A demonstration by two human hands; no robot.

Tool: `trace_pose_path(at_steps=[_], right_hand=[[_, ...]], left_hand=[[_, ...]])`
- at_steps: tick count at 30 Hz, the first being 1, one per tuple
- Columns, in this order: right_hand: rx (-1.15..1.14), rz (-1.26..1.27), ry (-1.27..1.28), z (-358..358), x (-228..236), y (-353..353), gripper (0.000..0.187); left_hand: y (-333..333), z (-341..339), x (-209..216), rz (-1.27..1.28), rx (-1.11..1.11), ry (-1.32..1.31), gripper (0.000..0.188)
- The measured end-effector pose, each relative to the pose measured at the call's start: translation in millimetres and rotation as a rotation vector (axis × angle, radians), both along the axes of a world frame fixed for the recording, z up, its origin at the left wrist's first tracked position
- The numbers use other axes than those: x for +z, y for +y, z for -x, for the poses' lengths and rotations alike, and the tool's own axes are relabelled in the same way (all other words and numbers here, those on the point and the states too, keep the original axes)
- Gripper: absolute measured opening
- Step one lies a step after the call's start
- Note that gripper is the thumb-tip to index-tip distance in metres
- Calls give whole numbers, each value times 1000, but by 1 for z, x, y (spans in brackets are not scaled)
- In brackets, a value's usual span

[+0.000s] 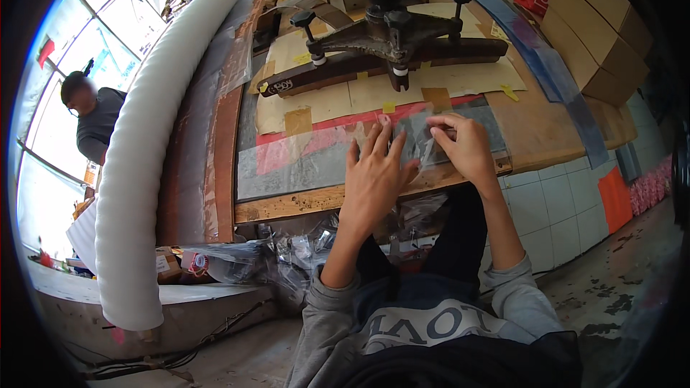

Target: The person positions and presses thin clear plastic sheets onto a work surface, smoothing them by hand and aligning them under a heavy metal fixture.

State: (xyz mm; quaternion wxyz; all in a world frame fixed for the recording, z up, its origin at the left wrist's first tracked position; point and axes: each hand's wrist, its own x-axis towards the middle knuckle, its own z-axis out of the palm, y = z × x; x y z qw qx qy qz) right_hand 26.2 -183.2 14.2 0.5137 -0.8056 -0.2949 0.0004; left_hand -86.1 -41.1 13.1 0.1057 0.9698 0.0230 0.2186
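A clear plastic sheet [402,145] is spread flat on the near edge of the wooden workbench [553,129], over a grey and red mat [302,158]. The left hand [375,176] is laid flat on the sheet with its fingers spread wide, pressing it down. The right hand [463,145] is placed just beside it, its fingers pinched narrowly on a small part of the sheet. A dark metal press [388,43] is set farther back on brown paper. A long white foam roll [154,136] is seen to the left.
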Motion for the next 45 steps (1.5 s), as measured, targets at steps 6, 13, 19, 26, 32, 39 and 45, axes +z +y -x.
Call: trace_pose_path(at_steps=[6,13,19,26,32,39,45], right_hand=[[-81,19,-30,-11,-4,8,22],[-137,-49,-6,-18,-10,13,21],[-144,-63,20,-15,-13,11,21],[-168,-67,35,-16,-15,11,21],[-172,-42,-29,-28,-12,20,21],[-199,-23,-71,-42,-19,32,21],[-211,-33,-49,-46,-24,36,21]], left_hand=[[16,-20,-8,64,-20,66,52],[11,-13,-20,-62,42,6,62],[13,-6,-14,33,21,11,64],[11,-5,-13,13,39,89,58],[10,-7,-12,49,15,82,58],[11,-10,-13,45,21,72,57],[12,-9,-14,43,29,89,55]])
